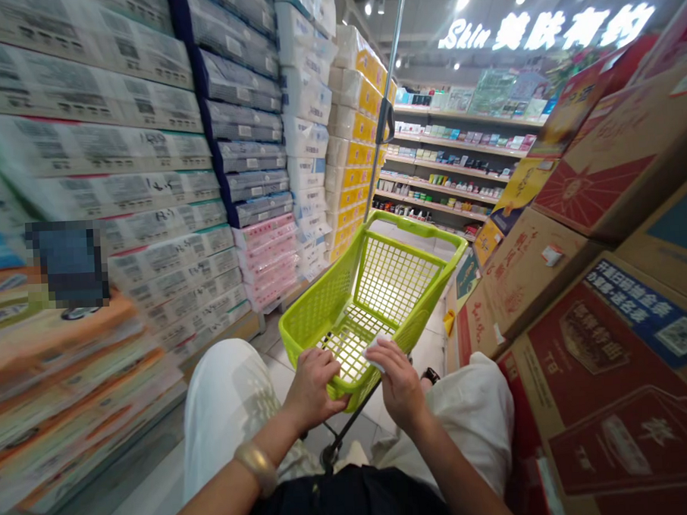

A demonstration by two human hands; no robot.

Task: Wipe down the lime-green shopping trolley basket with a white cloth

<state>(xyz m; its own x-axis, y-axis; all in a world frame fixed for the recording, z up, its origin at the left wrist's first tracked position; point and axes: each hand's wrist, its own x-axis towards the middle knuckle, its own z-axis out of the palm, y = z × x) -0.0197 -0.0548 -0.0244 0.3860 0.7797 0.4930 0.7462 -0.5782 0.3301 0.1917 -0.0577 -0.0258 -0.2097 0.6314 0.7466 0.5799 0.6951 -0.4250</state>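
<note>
A lime-green plastic shopping basket [322, 300] on wheels stands in front of my knees in a store aisle, and nothing lies inside it. My left hand [313, 386] grips the basket's near rim with curled fingers. My right hand [399, 380] holds a small white cloth or tissue [375, 349] pressed against the rim at the near right corner. A gold bracelet [257, 465] is on my left wrist. The basket's metal pull handle [386, 96] rises up toward the ceiling.
Stacked packs of tissue and paper goods [147, 182] wall the left side. Red and brown cardboard boxes [606, 276] are piled on the right. Shelves of small products [453, 161] stand at the aisle's far end under a lit sign.
</note>
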